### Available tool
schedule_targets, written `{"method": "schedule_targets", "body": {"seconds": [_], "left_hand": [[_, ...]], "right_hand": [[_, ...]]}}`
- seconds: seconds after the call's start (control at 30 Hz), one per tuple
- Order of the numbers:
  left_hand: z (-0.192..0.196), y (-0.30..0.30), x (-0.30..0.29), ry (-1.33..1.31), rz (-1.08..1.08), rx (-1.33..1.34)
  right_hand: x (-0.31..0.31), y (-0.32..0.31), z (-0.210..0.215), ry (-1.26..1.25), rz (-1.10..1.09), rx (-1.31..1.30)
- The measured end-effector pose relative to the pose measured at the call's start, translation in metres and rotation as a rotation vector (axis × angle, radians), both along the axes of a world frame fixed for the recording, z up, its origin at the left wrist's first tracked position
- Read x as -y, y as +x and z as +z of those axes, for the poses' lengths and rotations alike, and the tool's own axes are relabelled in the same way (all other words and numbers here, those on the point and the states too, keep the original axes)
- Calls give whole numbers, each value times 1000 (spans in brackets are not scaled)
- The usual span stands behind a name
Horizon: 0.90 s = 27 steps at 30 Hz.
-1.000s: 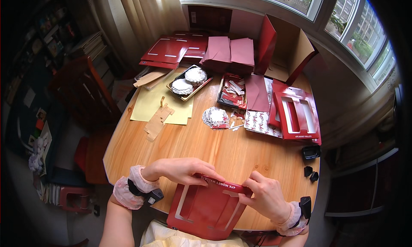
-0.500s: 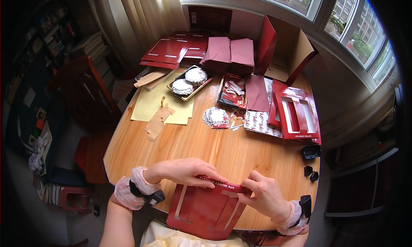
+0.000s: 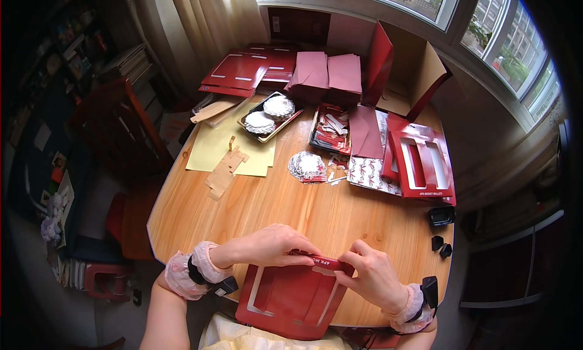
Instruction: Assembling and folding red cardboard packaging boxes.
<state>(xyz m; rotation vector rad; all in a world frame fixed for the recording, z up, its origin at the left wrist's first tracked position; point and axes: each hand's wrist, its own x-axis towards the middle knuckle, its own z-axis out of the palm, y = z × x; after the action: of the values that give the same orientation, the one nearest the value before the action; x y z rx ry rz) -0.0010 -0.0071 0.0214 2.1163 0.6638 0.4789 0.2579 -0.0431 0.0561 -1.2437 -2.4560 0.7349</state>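
Observation:
A glossy red cardboard packaging sleeve (image 3: 291,298) leans over the near table edge toward my lap. Long pale slots run down its sides, and white lettering marks its folded top edge. My left hand (image 3: 273,245) reaches across that edge, fingers closed over the fold near its middle. At the upper right corner, my right hand (image 3: 375,276) pinches the same edge between thumb and fingers. A short pale slot shows just below the fold, between the two hands. The sleeve's back and the undersides of my fingers are hidden.
Farther back lie a silver doily pile (image 3: 306,166), a tray of doilies (image 3: 270,120), a tray of red strips (image 3: 330,129), pink envelope stacks (image 3: 311,70) and red window sleeves (image 3: 425,161). A cardboard box (image 3: 401,70) stands open. Small black parts (image 3: 441,216) lie at the right edge.
My left hand has slid a little to the right along the folded top edge, covering more of the lettering. My right hand has stayed at the corner.

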Motion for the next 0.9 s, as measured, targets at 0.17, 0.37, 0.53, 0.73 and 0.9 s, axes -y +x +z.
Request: {"method": "schedule_targets", "body": {"seconds": [0.17,0.37,0.53,0.73,0.9], "left_hand": [[0,-1,-1,-106,10,19],[3,0,0,-165,18,19],[0,0,-2,-159,19,17],[-19,-1,-7,-268,41,111],[-21,-4,-16,-311,78,36]], "right_hand": [[-6,4,5,-91,-7,-43],[-8,-3,0,-127,-12,-61],[-9,-5,-11,-71,-12,-130],[-17,-6,-17,-282,-85,-146],[-28,7,-32,-422,-145,-224]]}}
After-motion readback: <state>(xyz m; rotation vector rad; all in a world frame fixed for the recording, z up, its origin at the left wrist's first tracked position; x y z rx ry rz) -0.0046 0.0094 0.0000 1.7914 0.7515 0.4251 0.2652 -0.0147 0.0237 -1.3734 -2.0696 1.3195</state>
